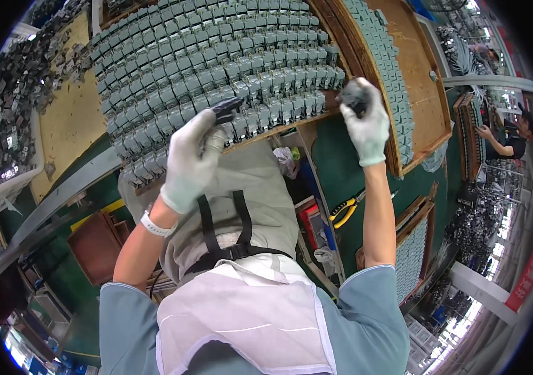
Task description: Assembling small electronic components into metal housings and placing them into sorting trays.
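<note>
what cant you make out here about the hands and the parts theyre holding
- Part in the right hand, head view: the gloved fingers wrap it, so its shape is hidden.
- Dark part in the left hand: only its tip shows past the glove.
- Grey parts on the wooden tray: too small and bent by the fisheye to tell apart.
- Heap of dark parts at left: blurred, cut off by the rim.

Matt knitted cloth gloves (191, 156) (pale), rough wooden tray (416, 69), dull grey plastic parts (216, 62).
</note>
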Demonstrator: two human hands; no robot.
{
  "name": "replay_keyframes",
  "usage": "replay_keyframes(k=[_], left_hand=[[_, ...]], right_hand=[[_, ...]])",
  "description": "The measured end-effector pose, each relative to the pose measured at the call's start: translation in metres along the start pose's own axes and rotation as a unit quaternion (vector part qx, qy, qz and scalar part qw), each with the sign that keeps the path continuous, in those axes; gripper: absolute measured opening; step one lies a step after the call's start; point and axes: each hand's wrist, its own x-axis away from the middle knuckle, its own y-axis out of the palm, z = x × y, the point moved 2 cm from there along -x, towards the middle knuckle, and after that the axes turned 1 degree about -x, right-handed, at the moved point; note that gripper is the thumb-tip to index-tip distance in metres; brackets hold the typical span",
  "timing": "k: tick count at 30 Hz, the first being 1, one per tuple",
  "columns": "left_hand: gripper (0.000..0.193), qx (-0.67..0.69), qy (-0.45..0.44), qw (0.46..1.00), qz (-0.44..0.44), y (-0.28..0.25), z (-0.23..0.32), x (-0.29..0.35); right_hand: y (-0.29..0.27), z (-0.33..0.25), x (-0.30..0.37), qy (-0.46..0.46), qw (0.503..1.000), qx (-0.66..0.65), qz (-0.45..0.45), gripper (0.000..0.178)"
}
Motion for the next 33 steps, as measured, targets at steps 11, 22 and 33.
replay_keyframes(k=[11,22,33], left_hand=[[0.022,-0.233,0.179,0.884,0.364,-0.214,-0.060,-0.077],[0.047,-0.599,0.195,0.758,0.167,-0.324,-0.199,-0.099],[0.041,-0.430,0.050,0.901,-0.010,-0.279,-0.157,-0.036]], right_hand=[[-0.025,0.017,0.004,0.052,0.985,0.019,-0.162,0.063],[-0.164,0.073,0.012,0.094,0.989,-0.034,0.105,0.039],[-0.179,0.129,0.014,0.169,0.978,-0.066,-0.104,0.050]])
